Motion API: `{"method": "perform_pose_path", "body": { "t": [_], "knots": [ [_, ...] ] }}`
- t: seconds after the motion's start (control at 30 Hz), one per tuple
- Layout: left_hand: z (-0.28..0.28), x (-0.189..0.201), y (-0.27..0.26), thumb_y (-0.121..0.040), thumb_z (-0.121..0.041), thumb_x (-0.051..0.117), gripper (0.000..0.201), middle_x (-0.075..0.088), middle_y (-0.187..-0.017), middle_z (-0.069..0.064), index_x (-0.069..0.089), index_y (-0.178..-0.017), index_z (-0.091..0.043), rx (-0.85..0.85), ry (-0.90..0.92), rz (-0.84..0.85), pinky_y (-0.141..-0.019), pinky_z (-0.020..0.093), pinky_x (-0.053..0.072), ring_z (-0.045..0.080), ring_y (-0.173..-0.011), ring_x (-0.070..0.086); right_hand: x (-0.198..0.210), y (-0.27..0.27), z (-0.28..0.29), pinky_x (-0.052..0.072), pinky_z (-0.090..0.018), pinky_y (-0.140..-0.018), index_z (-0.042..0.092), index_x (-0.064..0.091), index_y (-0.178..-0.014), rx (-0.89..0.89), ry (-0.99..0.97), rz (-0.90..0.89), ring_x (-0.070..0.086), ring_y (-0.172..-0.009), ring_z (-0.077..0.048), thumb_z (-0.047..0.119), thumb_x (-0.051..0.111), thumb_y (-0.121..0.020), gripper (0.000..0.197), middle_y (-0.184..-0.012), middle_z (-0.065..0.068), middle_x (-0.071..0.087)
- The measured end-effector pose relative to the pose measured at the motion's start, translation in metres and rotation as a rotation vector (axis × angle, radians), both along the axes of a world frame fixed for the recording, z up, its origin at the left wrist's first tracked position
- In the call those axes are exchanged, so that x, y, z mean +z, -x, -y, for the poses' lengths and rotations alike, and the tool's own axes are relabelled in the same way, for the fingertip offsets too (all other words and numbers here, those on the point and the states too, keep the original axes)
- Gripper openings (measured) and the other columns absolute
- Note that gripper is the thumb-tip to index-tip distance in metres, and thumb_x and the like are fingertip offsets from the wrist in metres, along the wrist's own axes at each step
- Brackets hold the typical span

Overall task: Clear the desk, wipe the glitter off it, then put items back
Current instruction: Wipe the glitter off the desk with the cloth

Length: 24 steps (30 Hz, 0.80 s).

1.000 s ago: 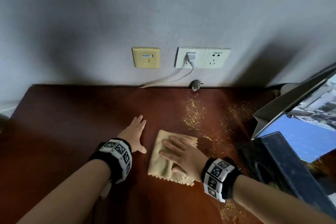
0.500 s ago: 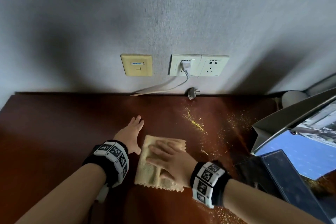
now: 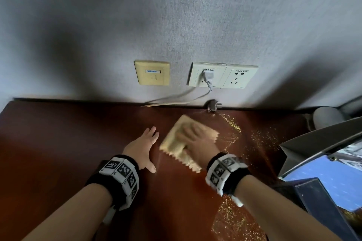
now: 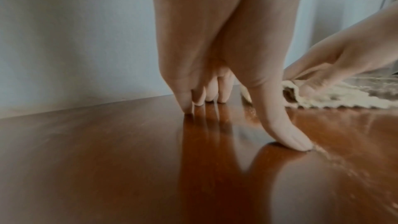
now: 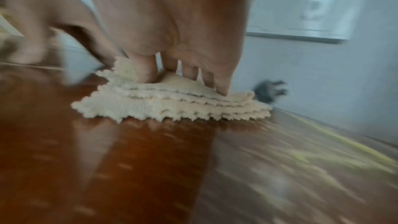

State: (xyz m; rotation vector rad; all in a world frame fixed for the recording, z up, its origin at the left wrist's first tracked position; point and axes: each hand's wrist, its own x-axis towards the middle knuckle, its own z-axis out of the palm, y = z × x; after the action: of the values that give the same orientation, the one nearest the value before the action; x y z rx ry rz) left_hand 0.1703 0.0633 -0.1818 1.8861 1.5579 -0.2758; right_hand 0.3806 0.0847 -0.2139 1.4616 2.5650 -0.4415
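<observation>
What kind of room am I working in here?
Probably a home or office desk against a wall: a wooden desk, a wall socket with a cable plugged in, and a data port beside it.

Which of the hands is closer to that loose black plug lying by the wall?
Right. The right hand presses the cloth on the desk, just in front of the black plug. The left hand rests flat on the desk beyond the cloth, farther from the plug.

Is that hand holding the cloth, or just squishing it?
Just pressing. The right hand lies flat on top of the folded cloth; the left hand rests on the bare desk.
</observation>
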Motion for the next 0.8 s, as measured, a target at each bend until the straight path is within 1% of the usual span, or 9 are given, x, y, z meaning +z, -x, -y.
{"method": "perform_pose_path", "body": {
  "t": [0.13, 0.23, 0.33, 0.43, 0.5, 0.6, 0.67, 0.73, 0.8],
  "knots": [
    [0.000, 0.000, 0.000, -0.070, -0.027, 0.081, 0.116, -0.019, -0.157, -0.006, -0.001, -0.152, -0.018, -0.003, -0.005, 0.002, -0.117, 0.032, 0.015, 0.008, -0.145, -0.014, 0.006, 0.011, 0.001, -0.002, -0.042, -0.120, 0.028, 0.013, -0.150, 0.023, 0.025, 0.029, -0.004, -0.147, -0.023, 0.034, 0.045, -0.097, 0.062, -0.159, 0.001, 0.000],
    [0.000, -0.001, 0.001, -0.071, -0.026, 0.080, 0.116, -0.019, -0.156, -0.008, -0.002, -0.152, -0.020, -0.001, 0.001, -0.005, -0.118, 0.033, 0.017, 0.008, -0.145, -0.013, 0.006, -0.028, -0.011, 0.016, -0.046, -0.118, 0.028, 0.018, -0.150, -0.209, 0.026, -0.039, 0.001, -0.147, -0.024, 0.033, 0.048, -0.096, 0.062, -0.159, 0.001, 0.005],
    [0.000, -0.004, 0.001, -0.069, -0.026, 0.081, 0.117, -0.018, -0.157, -0.009, -0.001, -0.152, -0.021, 0.017, -0.006, 0.009, -0.118, 0.034, 0.020, 0.008, -0.145, -0.012, 0.012, -0.070, -0.006, 0.017, -0.043, -0.118, 0.031, 0.012, -0.150, -0.467, 0.034, 0.074, -0.001, -0.147, -0.018, 0.040, 0.039, -0.098, 0.059, -0.159, 0.006, -0.001],
    [0.000, -0.006, 0.002, -0.067, -0.026, 0.082, 0.118, -0.017, -0.157, -0.008, 0.000, -0.152, -0.022, 0.025, -0.009, 0.019, -0.118, 0.035, 0.019, 0.009, -0.145, -0.011, 0.018, -0.075, 0.007, 0.018, -0.045, -0.117, 0.032, 0.010, -0.150, -0.555, 0.088, 0.133, -0.003, -0.147, -0.017, 0.040, 0.036, -0.099, 0.058, -0.159, 0.007, -0.004],
    [0.000, -0.007, 0.003, -0.066, -0.026, 0.083, 0.119, -0.017, -0.157, -0.009, 0.001, -0.152, -0.023, 0.036, -0.009, 0.028, -0.118, 0.036, 0.020, 0.011, -0.146, -0.010, 0.017, -0.070, 0.013, 0.018, -0.047, -0.117, 0.026, 0.006, -0.151, -0.659, 0.143, 0.109, -0.004, -0.146, -0.020, 0.037, 0.035, -0.099, 0.060, -0.159, 0.003, -0.006],
    [0.001, -0.006, 0.003, -0.067, -0.027, 0.082, 0.118, -0.017, -0.157, -0.009, 0.000, -0.152, -0.022, 0.032, -0.011, 0.042, -0.119, 0.034, 0.018, 0.011, -0.146, -0.011, 0.019, -0.069, 0.001, 0.011, -0.052, -0.117, 0.008, -0.004, -0.150, -0.990, 0.205, -0.010, -0.009, -0.146, -0.028, 0.032, 0.036, -0.099, 0.069, -0.159, -0.005, -0.010],
    [0.002, -0.004, 0.003, -0.069, -0.026, 0.080, 0.116, -0.018, -0.157, -0.008, 0.000, -0.152, -0.021, 0.016, -0.023, 0.051, -0.119, 0.031, 0.014, 0.010, -0.145, -0.013, 0.021, -0.071, -0.021, 0.009, -0.052, -0.117, 0.004, -0.003, -0.149, -1.143, 0.217, -0.065, -0.009, -0.145, -0.033, 0.027, 0.040, -0.098, 0.070, -0.158, -0.009, -0.009],
    [0.002, -0.003, 0.002, -0.070, -0.025, 0.080, 0.114, -0.018, -0.157, -0.008, -0.001, -0.152, -0.020, 0.012, -0.034, 0.061, -0.119, 0.030, 0.011, 0.008, -0.145, -0.014, 0.026, -0.071, -0.042, 0.013, -0.054, -0.115, 0.009, 0.006, -0.150, -1.136, 0.217, -0.075, -0.005, -0.143, -0.037, 0.025, 0.045, -0.096, 0.068, -0.158, -0.011, -0.005],
    [0.002, -0.003, 0.003, -0.070, -0.025, 0.080, 0.115, -0.018, -0.157, -0.009, -0.001, -0.152, -0.021, 0.020, -0.037, 0.067, -0.119, 0.030, 0.011, 0.008, -0.145, -0.013, 0.029, -0.068, -0.053, 0.018, -0.055, -0.113, 0.017, 0.017, -0.148, -0.955, 0.195, -0.017, 0.002, -0.142, -0.036, 0.024, 0.049, -0.092, 0.064, -0.157, -0.010, 0.003]
  ]
}}
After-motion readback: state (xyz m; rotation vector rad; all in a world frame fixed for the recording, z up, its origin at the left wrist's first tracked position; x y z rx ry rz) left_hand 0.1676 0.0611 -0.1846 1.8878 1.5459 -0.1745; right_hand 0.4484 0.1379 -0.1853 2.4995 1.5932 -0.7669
